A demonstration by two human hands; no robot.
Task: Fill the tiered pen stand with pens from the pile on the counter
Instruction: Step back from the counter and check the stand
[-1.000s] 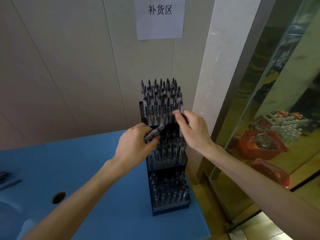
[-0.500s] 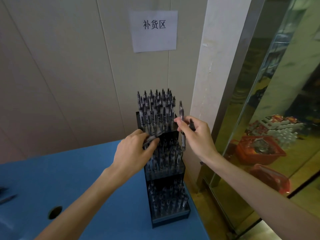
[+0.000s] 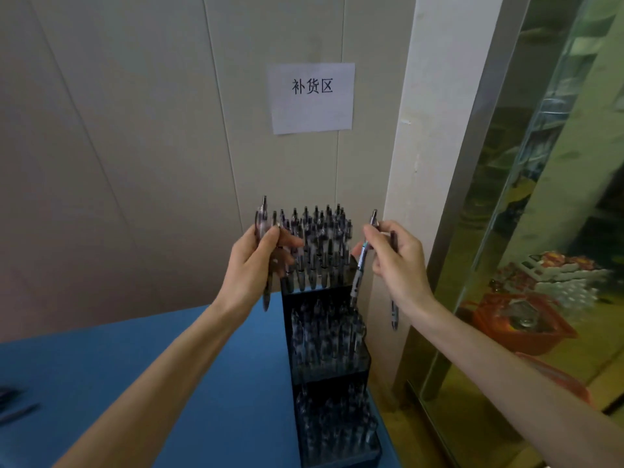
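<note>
Left hand (image 3: 253, 261) gripping pen (image 3: 262, 228), right hand (image 3: 398, 261) pinching pens (image 3: 358, 271)

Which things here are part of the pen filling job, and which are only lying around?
Job: tiered pen stand; pens in left hand; pens in right hand; loose pens on blue counter.
Lying about: wall sign; orange basket.

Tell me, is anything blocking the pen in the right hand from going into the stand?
Nothing loose blocks it. The right hand holds a pen tip-down over the middle tier, but standing pens crowd that tier.
</note>
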